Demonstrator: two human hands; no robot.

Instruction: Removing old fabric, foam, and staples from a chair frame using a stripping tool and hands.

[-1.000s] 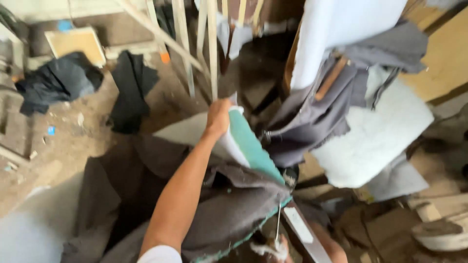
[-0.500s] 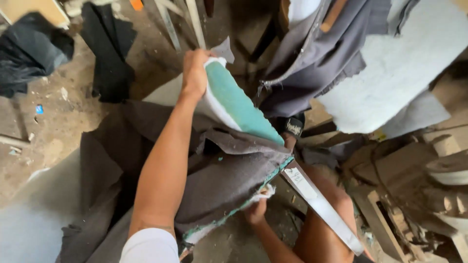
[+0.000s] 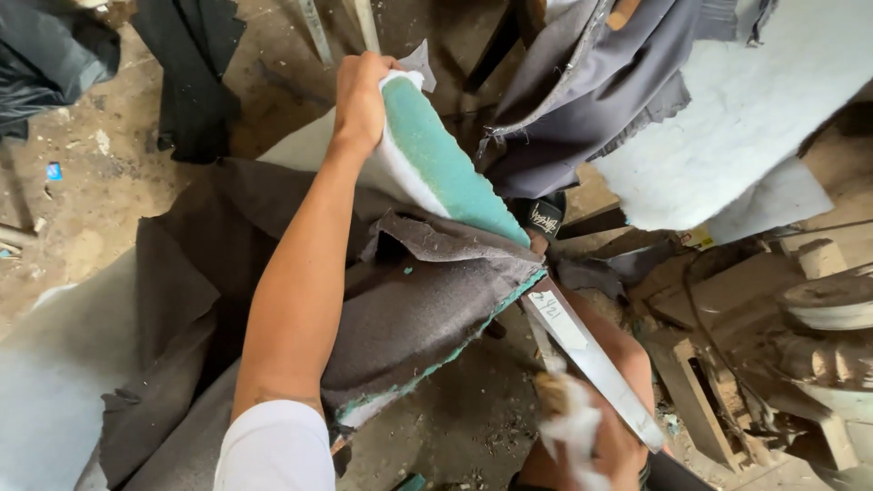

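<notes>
My left hand (image 3: 359, 100) grips the top edge of a seat cushion (image 3: 436, 159) of teal foam backed with white padding, and holds it tilted up. A grey-brown fabric cover (image 3: 427, 309) hangs loose over the cushion's lower half. At the bottom of the view my right hand (image 3: 591, 441) is blurred and closed around a white wrapped thing (image 3: 568, 414). A long flat metal strip (image 3: 591, 359) runs beside it from the cushion's lower corner; I cannot tell whether the hand holds the strip.
Grey fabric (image 3: 155, 309) spreads over the dirt floor at left. Black cloth (image 3: 191, 73) lies beyond it. Dark grey fabric (image 3: 582, 91) and a pale foam sheet (image 3: 755, 109) hang at upper right. Worn wooden frame parts (image 3: 727, 364) crowd the right.
My left hand keeps its hold on the cushion's top edge. My right hand has come away from the cushion's lower edge, down and to the right, and the view has closed in.
</notes>
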